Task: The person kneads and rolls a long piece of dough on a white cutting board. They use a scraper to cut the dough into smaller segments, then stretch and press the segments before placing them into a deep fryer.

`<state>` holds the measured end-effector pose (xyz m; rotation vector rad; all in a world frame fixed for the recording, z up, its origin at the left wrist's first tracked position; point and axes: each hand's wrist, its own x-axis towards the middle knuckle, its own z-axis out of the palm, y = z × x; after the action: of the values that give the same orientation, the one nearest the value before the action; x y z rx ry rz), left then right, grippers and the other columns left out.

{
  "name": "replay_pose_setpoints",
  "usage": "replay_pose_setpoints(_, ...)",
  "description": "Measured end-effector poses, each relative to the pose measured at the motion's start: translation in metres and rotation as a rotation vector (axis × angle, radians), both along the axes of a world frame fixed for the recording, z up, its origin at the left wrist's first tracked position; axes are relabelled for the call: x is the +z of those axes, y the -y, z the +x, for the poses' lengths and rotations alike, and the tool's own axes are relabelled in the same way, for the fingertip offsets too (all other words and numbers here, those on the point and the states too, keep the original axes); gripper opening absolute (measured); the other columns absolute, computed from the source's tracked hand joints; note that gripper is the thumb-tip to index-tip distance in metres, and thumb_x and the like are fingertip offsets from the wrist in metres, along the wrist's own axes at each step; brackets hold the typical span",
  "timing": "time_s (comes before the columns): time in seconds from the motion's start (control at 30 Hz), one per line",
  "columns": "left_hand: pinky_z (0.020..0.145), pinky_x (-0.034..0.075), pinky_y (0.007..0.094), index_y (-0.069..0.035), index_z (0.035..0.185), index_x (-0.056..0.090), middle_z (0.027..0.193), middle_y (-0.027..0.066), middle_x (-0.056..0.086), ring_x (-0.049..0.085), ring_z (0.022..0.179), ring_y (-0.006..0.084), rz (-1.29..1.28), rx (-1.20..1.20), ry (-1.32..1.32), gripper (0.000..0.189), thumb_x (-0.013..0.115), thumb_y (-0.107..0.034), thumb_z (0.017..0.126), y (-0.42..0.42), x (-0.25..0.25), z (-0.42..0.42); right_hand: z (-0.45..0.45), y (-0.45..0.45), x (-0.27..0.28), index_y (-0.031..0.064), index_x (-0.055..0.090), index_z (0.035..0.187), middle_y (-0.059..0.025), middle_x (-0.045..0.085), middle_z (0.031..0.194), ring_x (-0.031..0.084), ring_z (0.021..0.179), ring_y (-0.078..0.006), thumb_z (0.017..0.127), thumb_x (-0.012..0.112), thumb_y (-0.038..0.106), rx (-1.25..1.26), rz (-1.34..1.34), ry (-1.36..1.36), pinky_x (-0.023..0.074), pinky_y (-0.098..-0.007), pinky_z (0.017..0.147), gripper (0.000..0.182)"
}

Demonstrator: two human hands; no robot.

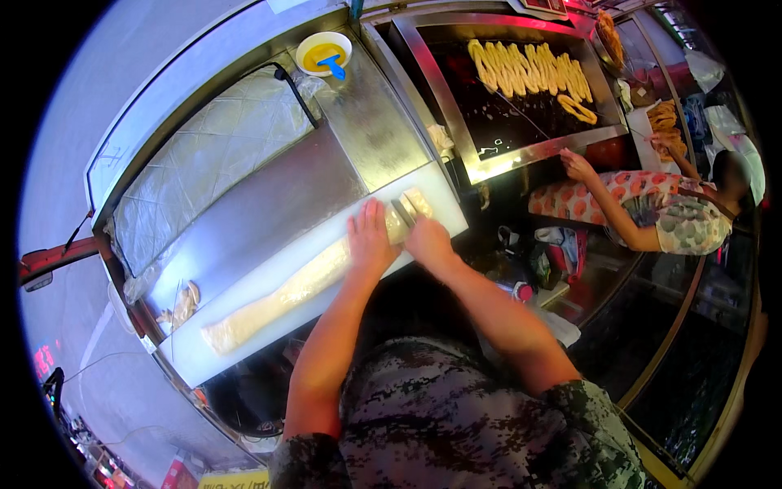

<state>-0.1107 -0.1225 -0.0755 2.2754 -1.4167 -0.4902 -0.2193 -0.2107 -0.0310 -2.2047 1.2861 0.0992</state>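
A long, flattened strip of oiled dough [293,290] lies lengthwise on a white cutting board [192,360]. My left hand [372,241] presses flat on the dough near its right end, fingers extended. Just to the right, my right hand [431,244] is closed around a cutting tool with a broad metal blade [403,212], its handle hidden in my fist. The blade stands across the strip, and a short piece of dough [418,200] lies on its right side.
Behind the board stands a white bowl [299,56] of yellow liquid with a blue brush [333,64]. A metal-rimmed fryer [519,160] holds frying dough strips [525,67]. A co-worker [690,223] reaches over it with long sticks. Dough scraps [183,305] lie at the left.
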Motion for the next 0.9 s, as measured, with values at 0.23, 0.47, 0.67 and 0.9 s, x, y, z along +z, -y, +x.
replay_pose_setpoints(0.23,0.112,0.023,0.0547,0.0,0.141,0.036,0.147,0.0127,0.035,0.029,0.14,0.0304,0.065,0.013,-0.01,0.098,0.083,-0.028,0.06,-0.018,0.016,0.002,-0.017,0.011,0.012,-0.0018,0.063,0.096,-0.0257,0.067,0.082,0.065,0.083,-0.0436,0.083,0.055,0.019,-0.004,0.121,-0.128,0.0519,-0.0497,0.075,0.026)
replay_pose_setpoints(0.47,0.112,0.024,0.0543,0.0,0.141,0.036,0.147,0.013,0.035,0.03,0.14,0.0309,0.033,0.031,-0.023,0.097,0.082,-0.026,0.06,-0.018,0.013,-0.003,-0.043,-0.023,-0.001,-0.0007,0.059,0.098,-0.0269,0.065,0.079,0.063,0.08,-0.0458,0.085,0.056,0.017,-0.016,0.049,0.077,0.0505,-0.0529,0.074,0.023)
replay_pose_setpoints(0.67,0.112,0.025,0.0537,-0.002,0.141,0.036,0.147,0.0127,0.036,0.03,0.14,0.0302,0.08,0.05,-0.007,0.098,0.083,-0.029,0.06,-0.038,0.003,0.002,0.013,-0.014,0.018,-0.0024,0.062,0.097,-0.0266,0.066,0.082,0.065,0.081,-0.0438,0.081,0.056,0.015,0.034,0.104,-0.051,0.0518,-0.0514,0.075,0.024)
replay_pose_setpoints(0.9,0.111,0.026,0.0546,-0.001,0.141,0.036,0.146,0.013,0.037,0.031,0.139,0.0302,0.134,0.084,0.012,0.099,0.085,-0.032,0.06,-0.047,0.02,0.007,0.003,-0.012,0.029,-0.0012,0.064,0.102,-0.0259,0.067,0.087,0.065,0.084,-0.044,0.079,0.056,0.016,0.014,0.2,-0.214,0.0521,-0.05,0.077,0.029)
